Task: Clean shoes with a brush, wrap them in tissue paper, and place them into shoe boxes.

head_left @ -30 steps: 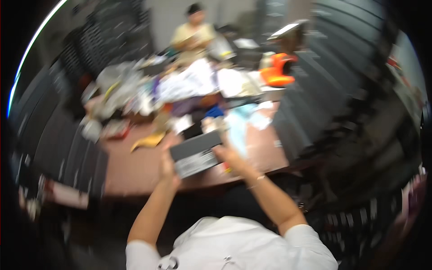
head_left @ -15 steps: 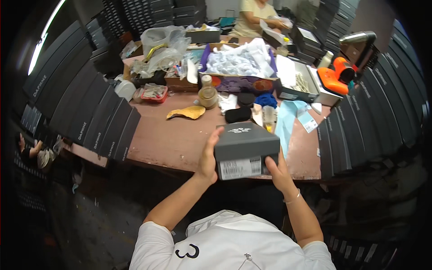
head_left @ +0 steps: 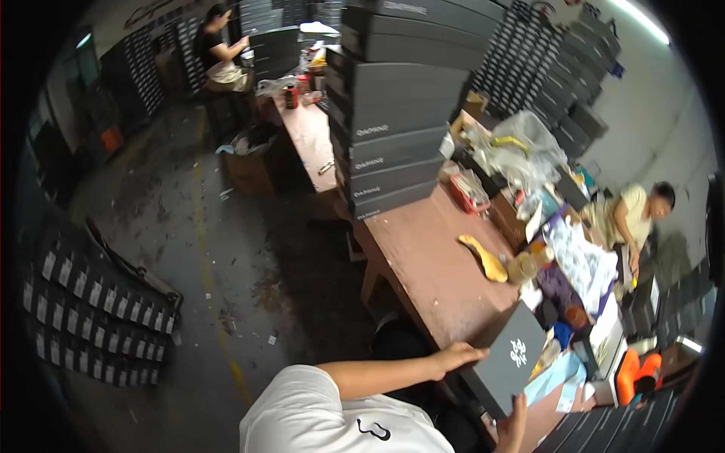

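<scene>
Between my two hands is a closed dark grey shoe box (head_left: 504,355) with a white mark on its lid, held tilted over the table's near edge. My left hand (head_left: 456,359) grips its left side, fingers along the edge. At the box's lower right corner, my right hand (head_left: 513,427) holds the other end; part of it is cut off by the picture's edge. Beyond the box lie a light blue sheet (head_left: 557,377) and a yellow curved piece (head_left: 483,259). A jar of brownish liquid (head_left: 521,269) stands beside the yellow piece.
A tall stack of grey boxes (head_left: 400,106) rises on the pink table (head_left: 423,249). More boxes (head_left: 106,309) stand low at the left. An orange tool (head_left: 628,376) sits at the right. Two people (head_left: 223,57) (head_left: 630,219) work farther off.
My view has swung left, bringing the floor and another person into sight. The shoe box stays in both hands, its lid now turned more toward me.
</scene>
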The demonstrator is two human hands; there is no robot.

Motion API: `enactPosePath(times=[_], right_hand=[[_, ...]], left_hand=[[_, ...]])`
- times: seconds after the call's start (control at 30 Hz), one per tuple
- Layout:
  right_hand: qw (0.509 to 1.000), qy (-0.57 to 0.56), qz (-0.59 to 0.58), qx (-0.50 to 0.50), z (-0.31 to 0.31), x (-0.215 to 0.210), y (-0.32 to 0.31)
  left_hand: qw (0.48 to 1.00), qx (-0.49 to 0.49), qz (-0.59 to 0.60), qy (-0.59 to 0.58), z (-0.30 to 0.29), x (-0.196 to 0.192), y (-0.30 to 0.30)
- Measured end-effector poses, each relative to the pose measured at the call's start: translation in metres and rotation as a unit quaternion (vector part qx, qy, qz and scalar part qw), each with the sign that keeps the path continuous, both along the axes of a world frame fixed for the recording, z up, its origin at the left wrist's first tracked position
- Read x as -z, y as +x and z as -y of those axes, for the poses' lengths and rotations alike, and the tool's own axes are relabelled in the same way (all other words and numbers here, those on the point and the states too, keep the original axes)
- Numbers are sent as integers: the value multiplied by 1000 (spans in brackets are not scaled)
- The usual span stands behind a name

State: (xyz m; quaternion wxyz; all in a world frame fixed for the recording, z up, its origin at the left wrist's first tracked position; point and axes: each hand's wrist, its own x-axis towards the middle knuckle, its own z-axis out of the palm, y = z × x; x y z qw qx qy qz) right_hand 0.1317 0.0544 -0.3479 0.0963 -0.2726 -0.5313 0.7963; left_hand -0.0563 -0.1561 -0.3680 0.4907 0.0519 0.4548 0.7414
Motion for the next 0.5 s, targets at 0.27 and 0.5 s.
enactPosePath(times=[0.27,0.5], right_hand=[[956,272,-44,-101,108,-39,-81],[596,750,29,-286,71,-8,-53]], left_hand=[[938,29,-334,91,62,-43,-83],[761,-11,-529,-375,74,76,-164]])
